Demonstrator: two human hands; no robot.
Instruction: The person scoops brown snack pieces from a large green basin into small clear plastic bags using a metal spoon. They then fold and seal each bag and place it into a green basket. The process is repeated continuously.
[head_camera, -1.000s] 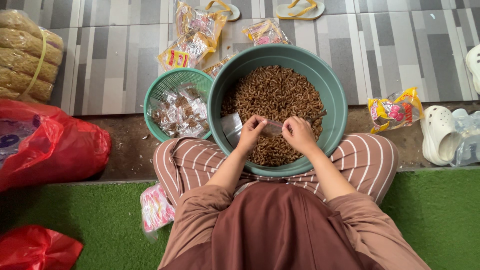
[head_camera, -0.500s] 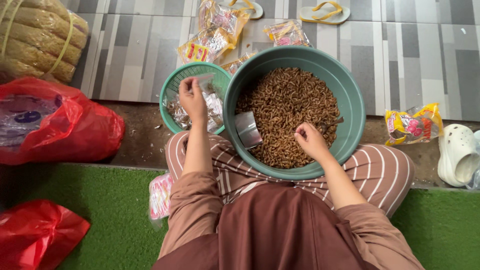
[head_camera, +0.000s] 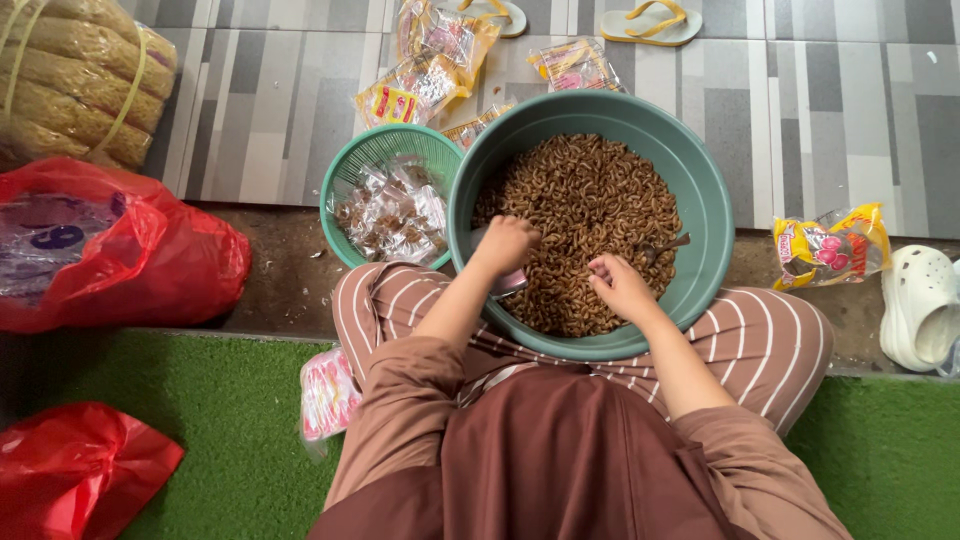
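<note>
My left hand (head_camera: 505, 245) is curled shut on a small clear bag (head_camera: 508, 283) at the near-left inside of the basin (head_camera: 715, 215), knuckles up. My right hand (head_camera: 620, 285) rests on the snacks (head_camera: 585, 215) with fingers bent together; I cannot tell whether they pinch anything. A spoon (head_camera: 665, 246) lies just beyond it in the heap.

I judge the bag thin, light and slippery, best pinched at its open mouth. The snacks look dry, brittle curls that would crush under pressure, so scooping suits them better than squeezing.

The basin sits on my striped lap. Touching its left rim is a smaller basket (head_camera: 345, 185) holding filled packets (head_camera: 395, 210). Beyond lie tiled floor (head_camera: 270, 100), printed wrappers (head_camera: 425, 60) and sandals (head_camera: 645, 20); red bags (head_camera: 120, 250) sit left, and green turf (head_camera: 230, 420) lies under me.
</note>
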